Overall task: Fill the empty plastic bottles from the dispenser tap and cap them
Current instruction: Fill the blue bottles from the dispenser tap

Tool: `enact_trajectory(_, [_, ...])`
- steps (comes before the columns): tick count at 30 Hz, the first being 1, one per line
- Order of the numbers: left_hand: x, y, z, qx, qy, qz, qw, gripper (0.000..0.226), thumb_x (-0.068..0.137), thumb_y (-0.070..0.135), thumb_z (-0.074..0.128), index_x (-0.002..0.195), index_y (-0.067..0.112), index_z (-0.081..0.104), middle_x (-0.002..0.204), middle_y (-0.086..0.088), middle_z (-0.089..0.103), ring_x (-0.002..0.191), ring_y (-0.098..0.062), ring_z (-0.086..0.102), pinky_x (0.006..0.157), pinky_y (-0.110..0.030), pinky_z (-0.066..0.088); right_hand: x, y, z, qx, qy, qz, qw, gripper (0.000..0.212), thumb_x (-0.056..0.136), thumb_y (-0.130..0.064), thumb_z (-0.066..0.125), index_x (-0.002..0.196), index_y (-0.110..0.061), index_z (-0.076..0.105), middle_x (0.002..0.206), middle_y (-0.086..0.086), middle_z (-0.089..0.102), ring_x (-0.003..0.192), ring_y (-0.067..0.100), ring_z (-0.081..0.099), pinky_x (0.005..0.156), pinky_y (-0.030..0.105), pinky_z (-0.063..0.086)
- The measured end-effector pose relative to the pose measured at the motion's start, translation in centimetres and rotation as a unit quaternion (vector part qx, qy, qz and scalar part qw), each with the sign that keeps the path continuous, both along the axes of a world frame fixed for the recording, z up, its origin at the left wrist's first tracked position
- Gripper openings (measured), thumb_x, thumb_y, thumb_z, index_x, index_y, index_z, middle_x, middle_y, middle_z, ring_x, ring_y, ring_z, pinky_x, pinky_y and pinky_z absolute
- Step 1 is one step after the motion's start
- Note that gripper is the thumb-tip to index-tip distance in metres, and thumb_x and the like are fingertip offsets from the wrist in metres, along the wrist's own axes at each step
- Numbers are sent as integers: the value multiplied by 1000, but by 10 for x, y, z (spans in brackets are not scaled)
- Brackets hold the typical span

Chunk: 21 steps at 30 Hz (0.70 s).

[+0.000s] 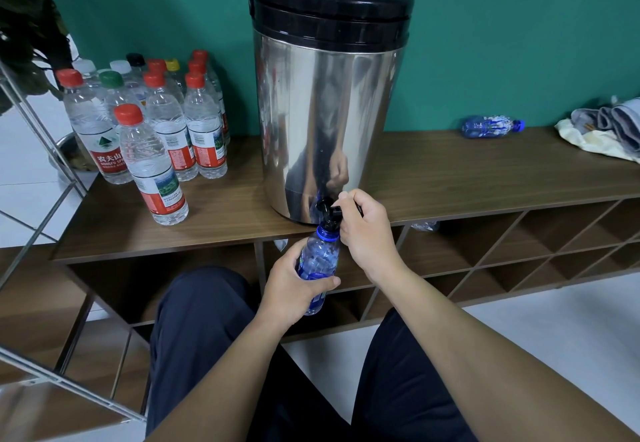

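At the left end of the brown wooden tabletop stands a cluster of clear plastic bottles with red, white, green, black and yellow caps, all upright and capped. One red-capped bottle stands apart from the group, nearer the front edge. In the middle, close to the front edge, sits a tall stainless-steel dispenser with a black lid; its small black tap juts out over the edge. Below the tap, the person's left hand wraps its curled fingers and thumb round a blue-tinted plastic bottle, uncapped, its mouth right under the spout. The right hand pinches the tap's lever with curled fingers. Toward the back right of the tabletop, a second blue bottle with a blue cap lies on its side, and at the far right end rests a heap of grey and cream cloths.
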State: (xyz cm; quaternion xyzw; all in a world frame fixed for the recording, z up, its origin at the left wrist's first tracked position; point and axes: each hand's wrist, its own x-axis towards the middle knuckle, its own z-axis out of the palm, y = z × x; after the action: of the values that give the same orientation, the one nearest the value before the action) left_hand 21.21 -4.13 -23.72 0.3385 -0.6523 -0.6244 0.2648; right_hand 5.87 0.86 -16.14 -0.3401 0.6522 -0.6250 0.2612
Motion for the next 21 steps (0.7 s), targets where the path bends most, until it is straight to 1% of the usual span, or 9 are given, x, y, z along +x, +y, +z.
enact_trajectory(8, [-1,0,-1,2,3,0,1000,77,76,10,103,138,38,68,125,14,81,117,-7,77,112,-45,60,2,2,2,1,-5,-2,1000,34,116,-31,55,95,-5,60,56,-12,39,53,10,35,56,28,33])
enact_trajectory(12, [-1,-1,-2,3,6,-2,1000,78,75,10,103,139,39,67,125,13,81,117,-8,77,112,-46,59,2,1,3,2,-3,-3,1000,31,116,-32,55,91,-15,63,56,-12,40,53,10,35,57,29,33])
enact_trajectory(17, [-1,1,0,2,3,0,1000,75,76,9,103,133,42,67,123,17,81,114,-4,77,110,-40,60,2,1,2,1,-8,1,1000,31,116,-32,55,91,-14,62,57,-12,40,53,10,35,56,29,33])
enact_trajectory(21, [-1,-1,-1,2,1,2,1000,77,75,13,104,135,43,66,124,18,80,117,-5,76,110,-41,60,2,1,2,3,-1,-2,1000,32,115,-35,55,88,-22,64,57,-13,39,53,10,35,58,31,33])
